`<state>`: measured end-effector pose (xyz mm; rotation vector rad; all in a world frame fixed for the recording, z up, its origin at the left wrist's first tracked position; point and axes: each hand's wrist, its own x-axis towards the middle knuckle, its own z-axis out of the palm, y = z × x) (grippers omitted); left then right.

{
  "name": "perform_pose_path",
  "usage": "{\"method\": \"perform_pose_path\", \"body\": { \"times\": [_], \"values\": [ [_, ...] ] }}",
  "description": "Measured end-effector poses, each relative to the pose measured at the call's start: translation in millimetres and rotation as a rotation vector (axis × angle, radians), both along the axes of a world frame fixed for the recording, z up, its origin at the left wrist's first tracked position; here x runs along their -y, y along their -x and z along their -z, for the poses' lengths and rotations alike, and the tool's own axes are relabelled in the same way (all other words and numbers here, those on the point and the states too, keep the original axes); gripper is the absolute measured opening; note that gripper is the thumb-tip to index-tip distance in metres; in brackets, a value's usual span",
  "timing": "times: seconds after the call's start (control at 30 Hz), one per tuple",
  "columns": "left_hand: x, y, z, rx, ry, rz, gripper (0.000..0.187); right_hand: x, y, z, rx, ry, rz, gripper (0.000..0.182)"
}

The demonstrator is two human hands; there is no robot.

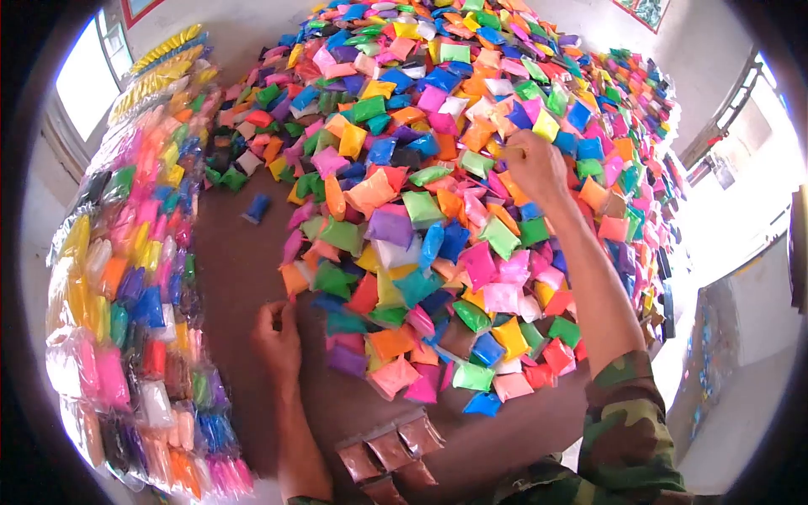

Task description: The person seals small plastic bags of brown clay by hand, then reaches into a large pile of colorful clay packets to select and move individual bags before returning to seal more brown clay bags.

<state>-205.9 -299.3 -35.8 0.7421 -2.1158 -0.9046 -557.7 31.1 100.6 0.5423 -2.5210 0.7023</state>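
Observation:
A large heap of small coloured packets (417,209) spreads over the brown table. My right hand (536,168) reaches into the upper right of the heap, just below a yellow packet (546,126). Its fingers are curled closed, and whatever they hold, if anything, is hidden. At the heap's lower left edge is my left hand (278,335), with thumb and fingers pinched together. What is between them cannot be made out. Nearest to it lie an orange packet (296,278) and a green packet (335,280).
Stacked clear bags of coloured packets (151,307) line the left side. Several joined brown packets (391,454) lie near my body on the brown table (240,252). A lone dark blue packet (256,209) sits left of the heap. Windows stand at both sides.

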Motion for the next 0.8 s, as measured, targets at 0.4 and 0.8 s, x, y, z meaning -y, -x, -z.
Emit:
{"method": "perform_pose_path", "body": {
  "times": [0.4,0.8],
  "values": [
    [-1,0,2,-0.025,-0.155,0.032,0.022,4,37,0,0.01,-0.52,0.154,0.024],
    [2,1,9,-0.051,-0.15,0.038,0.018,-3,47,3,0.053,-0.409,0.033,0.038]
  ]
}}
